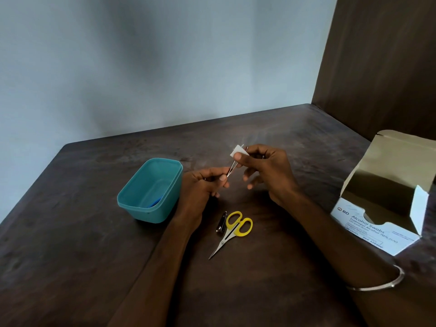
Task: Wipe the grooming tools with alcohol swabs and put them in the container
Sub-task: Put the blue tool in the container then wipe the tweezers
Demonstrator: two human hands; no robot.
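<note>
Two bare hands work above the middle of a dark brown table (pixel 94 232). The left hand (pixel 200 185) is closed on the lower end of a thin pair of metal tweezers (pixel 232 168), pinching it between thumb and forefinger; the tool slants up and to the right. The right hand (pixel 266 171) pinches a small white swab (pixel 238 151) around the upper end of the tweezers between thumb and forefinger, while its other fingers hang loosely curled. The tweezers thus bridge the two hands, raised off the table. Just left of the left hand stands a teal container (pixel 151 192), open at the top, with a small blue item (pixel 154 203) against its near inner wall; what this item is cannot be told. Near of the hands, on the table, lie yellow-handled scissors (pixel 232 230), blades closed and pointing toward the near left, and touching or just beside their left side a small dark nail clipper (pixel 221 224). At the right edge, well apart from the hands, sits an opened white box (pixel 377 230) printed "Alcohol Swabs". A thin metal bangle (pixel 387 283) encircles the right forearm.
</note>
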